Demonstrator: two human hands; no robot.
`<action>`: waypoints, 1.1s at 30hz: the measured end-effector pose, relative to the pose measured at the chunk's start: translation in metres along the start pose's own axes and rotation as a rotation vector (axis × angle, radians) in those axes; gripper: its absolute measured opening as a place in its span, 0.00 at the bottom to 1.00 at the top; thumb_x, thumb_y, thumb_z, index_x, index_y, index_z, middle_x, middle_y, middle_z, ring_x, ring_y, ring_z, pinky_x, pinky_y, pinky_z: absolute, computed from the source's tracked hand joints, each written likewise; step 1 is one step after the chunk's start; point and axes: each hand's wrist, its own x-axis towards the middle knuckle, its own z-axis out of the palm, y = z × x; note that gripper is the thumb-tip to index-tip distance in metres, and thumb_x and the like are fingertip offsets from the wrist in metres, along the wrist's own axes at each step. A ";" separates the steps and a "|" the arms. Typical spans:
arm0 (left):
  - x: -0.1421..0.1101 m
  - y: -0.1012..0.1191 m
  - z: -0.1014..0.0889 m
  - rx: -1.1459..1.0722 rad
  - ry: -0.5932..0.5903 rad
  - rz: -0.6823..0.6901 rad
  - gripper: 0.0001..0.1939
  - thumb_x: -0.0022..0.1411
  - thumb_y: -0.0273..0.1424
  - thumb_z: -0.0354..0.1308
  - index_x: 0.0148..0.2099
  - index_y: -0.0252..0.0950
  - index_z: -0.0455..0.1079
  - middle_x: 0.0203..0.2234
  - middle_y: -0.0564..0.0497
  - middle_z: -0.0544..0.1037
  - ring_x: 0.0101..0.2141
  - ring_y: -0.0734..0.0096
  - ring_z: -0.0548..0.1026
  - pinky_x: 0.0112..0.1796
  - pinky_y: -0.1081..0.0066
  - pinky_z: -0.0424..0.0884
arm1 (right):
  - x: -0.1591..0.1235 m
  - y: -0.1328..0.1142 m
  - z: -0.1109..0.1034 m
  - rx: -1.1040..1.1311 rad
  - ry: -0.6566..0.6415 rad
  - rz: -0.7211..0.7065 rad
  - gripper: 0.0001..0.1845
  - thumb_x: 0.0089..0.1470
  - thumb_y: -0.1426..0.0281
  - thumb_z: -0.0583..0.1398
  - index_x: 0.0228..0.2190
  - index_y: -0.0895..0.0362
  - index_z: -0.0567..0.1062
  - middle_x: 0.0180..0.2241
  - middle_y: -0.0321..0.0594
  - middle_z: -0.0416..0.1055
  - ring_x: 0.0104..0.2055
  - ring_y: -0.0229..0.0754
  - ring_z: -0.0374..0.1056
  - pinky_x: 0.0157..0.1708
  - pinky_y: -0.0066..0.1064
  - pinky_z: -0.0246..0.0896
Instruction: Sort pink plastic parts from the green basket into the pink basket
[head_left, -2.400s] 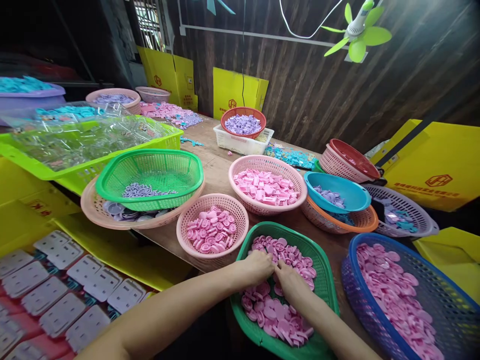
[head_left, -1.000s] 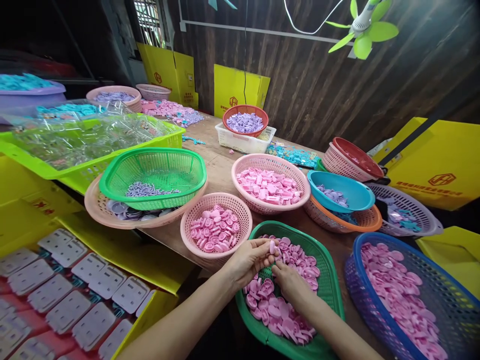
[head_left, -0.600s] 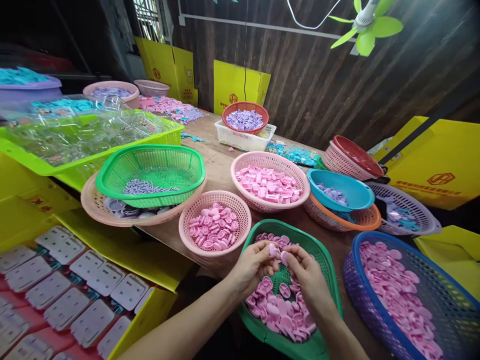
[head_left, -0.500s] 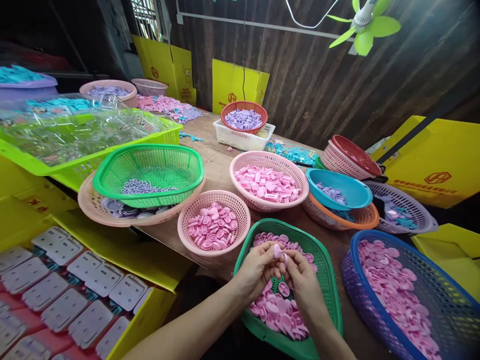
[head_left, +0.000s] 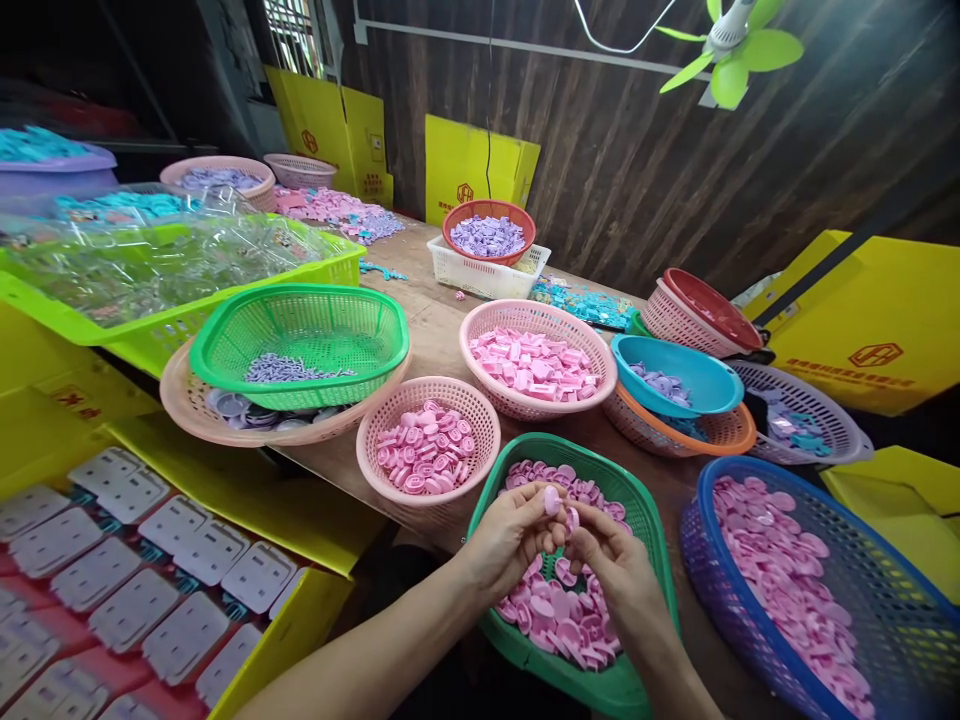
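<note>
Above the dark green basket, my left hand pinches a small pink oval plastic piece between thumb and fingers. Close against it, my right hand grips a pink round plastic piece, seen partly edge-on. The two hands nearly touch, and whether the two pieces are in contact I cannot tell. Beneath them, loose pink round pieces lie in two heaps in the basket. Just left of it stands a pink basket of smaller pink oval pieces.
A blue basket of pink discs stands at the right. Behind are a pink basket of block-shaped pieces, a turquoise bowl and a green basket with small grey-purple parts. A yellow carton of flat pale pieces is lower left.
My right hand has come up out of the green basket with a pink round piece and met my left hand. My left hand has lifted and turned, showing its oval piece.
</note>
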 end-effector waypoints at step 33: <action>-0.011 0.000 0.011 0.641 0.178 0.279 0.15 0.59 0.35 0.50 0.44 0.31 0.70 0.20 0.51 0.70 0.20 0.74 0.66 0.22 0.74 0.63 | -0.004 -0.017 0.008 0.061 0.010 0.012 0.14 0.51 0.65 0.59 0.40 0.56 0.72 0.29 0.38 0.71 0.29 0.37 0.65 0.32 0.28 0.61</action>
